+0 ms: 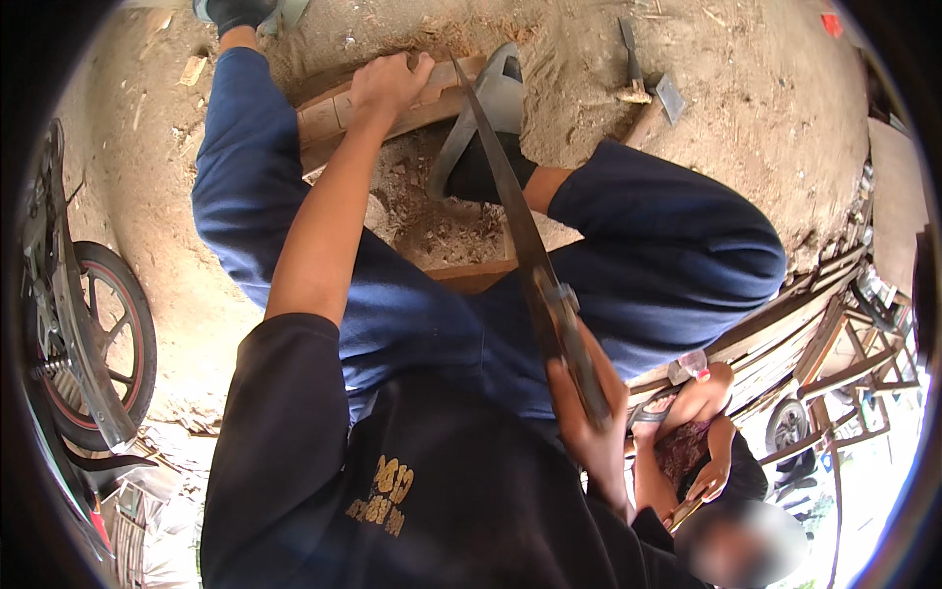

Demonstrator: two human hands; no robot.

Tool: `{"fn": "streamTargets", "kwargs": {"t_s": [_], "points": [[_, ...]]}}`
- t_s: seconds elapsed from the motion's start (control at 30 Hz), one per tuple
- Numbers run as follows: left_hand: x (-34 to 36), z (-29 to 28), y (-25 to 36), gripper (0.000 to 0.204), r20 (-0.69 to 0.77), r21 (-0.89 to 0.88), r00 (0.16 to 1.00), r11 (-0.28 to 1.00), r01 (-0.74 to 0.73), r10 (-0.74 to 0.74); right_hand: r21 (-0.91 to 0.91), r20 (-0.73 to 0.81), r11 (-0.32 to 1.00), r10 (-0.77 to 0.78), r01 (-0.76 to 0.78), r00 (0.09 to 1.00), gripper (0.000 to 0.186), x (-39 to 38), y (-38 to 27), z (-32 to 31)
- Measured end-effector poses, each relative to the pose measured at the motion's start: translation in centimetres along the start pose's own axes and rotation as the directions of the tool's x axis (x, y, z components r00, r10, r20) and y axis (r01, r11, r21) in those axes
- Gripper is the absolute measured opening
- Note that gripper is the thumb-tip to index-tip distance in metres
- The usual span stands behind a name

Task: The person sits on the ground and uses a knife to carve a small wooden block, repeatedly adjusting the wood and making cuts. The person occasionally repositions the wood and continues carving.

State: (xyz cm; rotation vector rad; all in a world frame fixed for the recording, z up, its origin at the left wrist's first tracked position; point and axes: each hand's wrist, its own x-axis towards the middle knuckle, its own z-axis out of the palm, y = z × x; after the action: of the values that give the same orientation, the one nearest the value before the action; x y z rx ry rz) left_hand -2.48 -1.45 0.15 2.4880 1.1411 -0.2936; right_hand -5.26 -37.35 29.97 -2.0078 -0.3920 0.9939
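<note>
My right hand (587, 407) grips the dark handle of a handsaw (510, 196). Its long narrow blade slants up and leftward across my legs, the tip beside the end of a pale piece of wood (324, 118). Over that wood my left hand (388, 83) is closed, holding it from above against a longer board (422, 110) under it. My foot in a grey sandal (491, 98) rests at the board, just right of the left hand. Whether the saw's teeth touch the wood cannot be made out.
On the dirt ground to the right lie a chisel-like tool (631, 59) and a broad-bladed tool (670, 98) with a wooden handle. A motorbike wheel (118, 334) stands at left. At lower right sits another person (702, 442), near stacked planks (785, 314). Wood shavings surround the board.
</note>
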Motion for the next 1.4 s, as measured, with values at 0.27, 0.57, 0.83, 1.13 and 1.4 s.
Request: {"fn": "streamTargets", "kwargs": {"t_s": [0.27, 0.57, 0.83, 1.13, 1.4], "points": [[-0.1, -0.2, -0.2, 0.067, -0.023, -0.017, 1.000, 1.000, 0.006, -0.006, 0.072, 0.018, 0.986, 0.148, -0.149, 0.989, 0.048, 3.3, -0.5, 2.0], [0.1, -0.6, 0.3, 0.067, 0.046, 0.003, 0.999, 1.000, 0.011, -0.011, 0.099, 0.002, 0.990, 0.099, -0.099, 0.995, 0.046, 4.4, 0.3, 2.6], [-0.1, -0.5, 0.5, 0.068, 0.039, 0.037, 0.999, 0.999, 0.024, -0.026, 0.121, 0.029, 0.985, 0.116, -0.119, 0.993, 0.047, 4.1, 0.6, 2.0], [-0.1, -0.3, 0.4, 0.071, 0.030, 0.047, 0.997, 0.997, 0.067, -0.068, 0.023, -0.075, 0.999, -0.039, 0.041, 0.996, 0.046, 1.1, -0.2, 0.4], [0.1, -0.4, 0.3, 0.070, 0.026, 0.079, 0.999, 0.996, 0.036, -0.038, 0.077, -0.073, 0.997, -0.019, 0.025, 0.997, 0.048, 0.3, 2.1, 1.1]]}}
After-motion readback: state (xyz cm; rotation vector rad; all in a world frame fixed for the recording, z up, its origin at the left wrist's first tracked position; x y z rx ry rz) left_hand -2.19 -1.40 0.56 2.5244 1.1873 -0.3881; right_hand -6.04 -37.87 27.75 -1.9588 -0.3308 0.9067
